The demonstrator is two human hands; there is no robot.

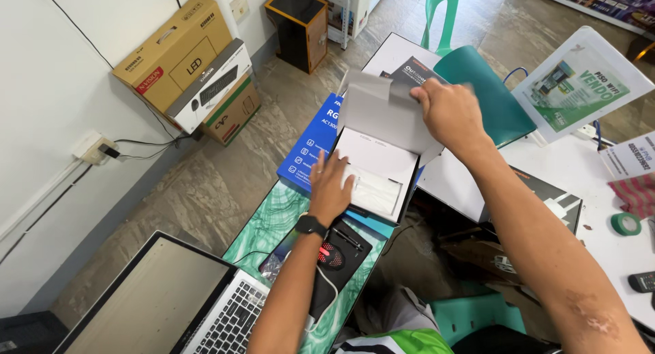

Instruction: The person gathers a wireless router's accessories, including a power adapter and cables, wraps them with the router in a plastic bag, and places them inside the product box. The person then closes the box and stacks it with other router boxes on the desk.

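open box [382, 156] on table [273, 221], laptop [205, 306] left, mouse [330, 256] between

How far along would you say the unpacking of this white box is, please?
Done: the white box is open, its lid flap raised. In hand: the right hand holds the flap up while the left hand rests on the white wrapped contents. Left: the contents still lie inside.

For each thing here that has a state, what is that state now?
White cardboard box: open, lid flap raised.
Left hand: flat on the box's white contents.
Right hand: gripping the lid flap.
Silver laptop: open, screen blank.
Black mouse: glowing red.
Green tape roll: lying flat.
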